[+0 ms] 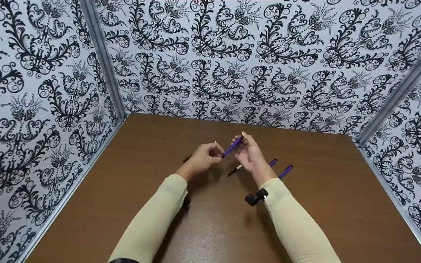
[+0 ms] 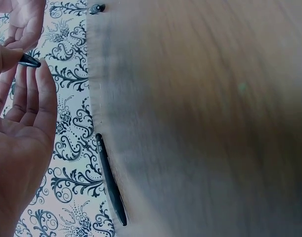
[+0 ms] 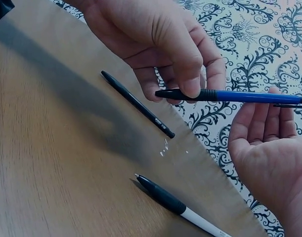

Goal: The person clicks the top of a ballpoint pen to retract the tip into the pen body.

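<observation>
A blue pen [image 1: 232,147] is held up above the table between both hands. My left hand [image 1: 204,157] pinches its black tip end between thumb and fingers, as the right wrist view shows with the blue barrel [image 3: 254,97] lying level. My right hand [image 1: 250,155] holds the other end, the clip end, palm turned up. In the left wrist view only the pen's dark tip [image 2: 29,60] shows at the left fingertips. Beneath the hands, a white and black pen [image 3: 163,195] and a black pen [image 3: 136,102] lie on the table.
Two more blue pens [image 1: 286,171] [image 1: 273,163] lie beside my right wrist, partly covered by the arm. The brown wooden table [image 1: 210,226] is bounded by patterned walls [image 1: 232,65] at the back and sides.
</observation>
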Tool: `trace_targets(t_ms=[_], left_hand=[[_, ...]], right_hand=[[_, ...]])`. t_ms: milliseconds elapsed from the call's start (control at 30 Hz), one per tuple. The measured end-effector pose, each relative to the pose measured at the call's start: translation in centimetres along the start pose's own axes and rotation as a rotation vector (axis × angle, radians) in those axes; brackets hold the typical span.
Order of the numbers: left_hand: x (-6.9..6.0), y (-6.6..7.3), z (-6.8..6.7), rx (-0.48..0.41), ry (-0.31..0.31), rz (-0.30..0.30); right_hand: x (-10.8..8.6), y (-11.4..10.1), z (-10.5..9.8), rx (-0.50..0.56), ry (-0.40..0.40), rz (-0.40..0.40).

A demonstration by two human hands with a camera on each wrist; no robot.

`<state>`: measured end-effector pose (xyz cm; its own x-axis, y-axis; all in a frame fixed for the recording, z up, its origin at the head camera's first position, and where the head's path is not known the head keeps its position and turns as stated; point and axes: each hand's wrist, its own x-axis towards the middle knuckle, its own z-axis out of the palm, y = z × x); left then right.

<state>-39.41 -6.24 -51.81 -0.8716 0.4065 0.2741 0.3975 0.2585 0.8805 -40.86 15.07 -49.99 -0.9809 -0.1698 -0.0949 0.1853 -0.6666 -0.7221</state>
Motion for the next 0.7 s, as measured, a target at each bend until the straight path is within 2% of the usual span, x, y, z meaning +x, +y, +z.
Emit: trace_targets(t_ms=[400,700], left_hand=[[0.13,-0.23,0.06,-0.001,0.006,-0.01],[-0.03,-0.11,0.08,0.026,-0.001,-0.017]], right_hand=[[-0.13,-0.08,-0.1,0.03,-0.001,-0.002],[0.11,-0.26,-0.54,0.005,0.004,-0.011]])
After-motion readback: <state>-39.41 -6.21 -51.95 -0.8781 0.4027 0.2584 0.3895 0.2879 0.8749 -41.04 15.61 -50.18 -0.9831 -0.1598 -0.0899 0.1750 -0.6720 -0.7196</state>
